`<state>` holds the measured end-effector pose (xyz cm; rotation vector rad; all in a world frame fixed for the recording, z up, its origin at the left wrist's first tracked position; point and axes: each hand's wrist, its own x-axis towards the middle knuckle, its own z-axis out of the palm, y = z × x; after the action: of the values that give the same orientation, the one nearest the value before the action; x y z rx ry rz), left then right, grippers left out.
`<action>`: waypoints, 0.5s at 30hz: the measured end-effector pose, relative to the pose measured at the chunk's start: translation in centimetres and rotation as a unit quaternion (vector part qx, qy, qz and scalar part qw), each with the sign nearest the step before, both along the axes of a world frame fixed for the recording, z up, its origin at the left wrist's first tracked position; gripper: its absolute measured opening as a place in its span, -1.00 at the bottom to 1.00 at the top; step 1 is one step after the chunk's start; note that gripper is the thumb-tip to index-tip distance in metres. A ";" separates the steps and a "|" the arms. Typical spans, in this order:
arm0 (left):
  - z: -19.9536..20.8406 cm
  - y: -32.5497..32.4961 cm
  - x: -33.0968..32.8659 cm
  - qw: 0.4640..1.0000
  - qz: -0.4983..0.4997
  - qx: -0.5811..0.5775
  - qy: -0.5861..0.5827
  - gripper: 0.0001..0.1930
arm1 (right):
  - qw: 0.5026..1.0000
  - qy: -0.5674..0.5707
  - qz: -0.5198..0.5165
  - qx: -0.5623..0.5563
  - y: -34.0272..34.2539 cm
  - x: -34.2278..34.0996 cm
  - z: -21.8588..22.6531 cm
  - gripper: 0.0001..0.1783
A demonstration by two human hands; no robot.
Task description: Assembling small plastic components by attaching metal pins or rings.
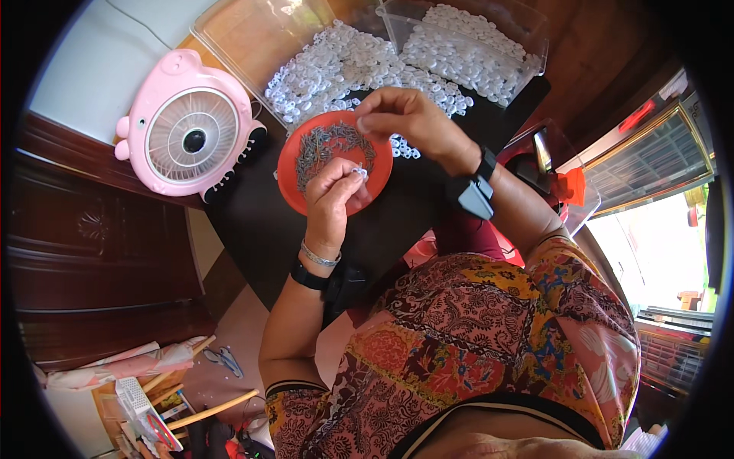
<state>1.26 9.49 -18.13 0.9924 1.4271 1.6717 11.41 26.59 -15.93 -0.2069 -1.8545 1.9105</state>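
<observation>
An orange-red bowl (287, 177) stands on the dark table, holding a heap of small grey metal pieces (312, 151) that look like nails or screws. Over its near side, my left hand (330, 196) pinches a small white plastic clip (358, 173) between thumb and fingertips. My right hand (409, 125) hovers above the bowl's far right rim, its thumb and index finger pressed together. Whether anything sits in that pinch is too small to make out. Just beyond the bowl lies a big pile of similar white plastic clips (336, 65).
A clear plastic bin (229, 46) lies at the back with clips spilling from it onto the dark table (256, 222). To the left stands a pink animal-shaped fan (191, 134). Scissors (224, 362) lie at the lower left. A clear container (585, 203) is at the right.
</observation>
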 end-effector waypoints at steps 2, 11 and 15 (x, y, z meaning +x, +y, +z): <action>0.0 0.0 0.4 1.000 -0.005 0.023 0.005 -0.88 | 0.997 0.045 0.021 -0.058 -2.3 -0.4 -0.1 -0.88; 0.0 -0.2 0.7 0.999 0.013 0.032 -0.023 -0.84 | 0.994 0.017 0.060 -0.095 -3.0 0.9 -0.8 -0.95; 0.3 -0.2 0.7 1.000 0.011 0.015 -0.021 -0.84 | 0.994 0.003 0.068 -0.083 -2.5 1.5 -0.5 -0.93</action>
<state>1.99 9.26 -17.85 0.9561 1.3940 1.7258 12.94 24.10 -16.47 -0.1323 -1.7466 2.1568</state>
